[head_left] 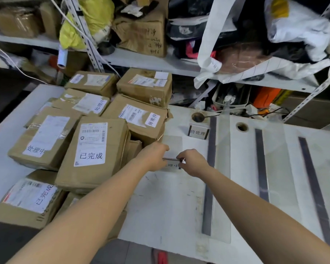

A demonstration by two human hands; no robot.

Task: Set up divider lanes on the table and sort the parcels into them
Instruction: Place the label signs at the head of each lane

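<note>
Gripping a sign holder (172, 162) between both hands, beside parcel (91, 149) labelled 已完成.

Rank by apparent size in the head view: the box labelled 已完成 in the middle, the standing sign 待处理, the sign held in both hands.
1. Box labelled 已完成, clearly largest.
2. Standing sign 待处理 and held sign: similar; hands cover part of the held one, so no ranking.
</note>
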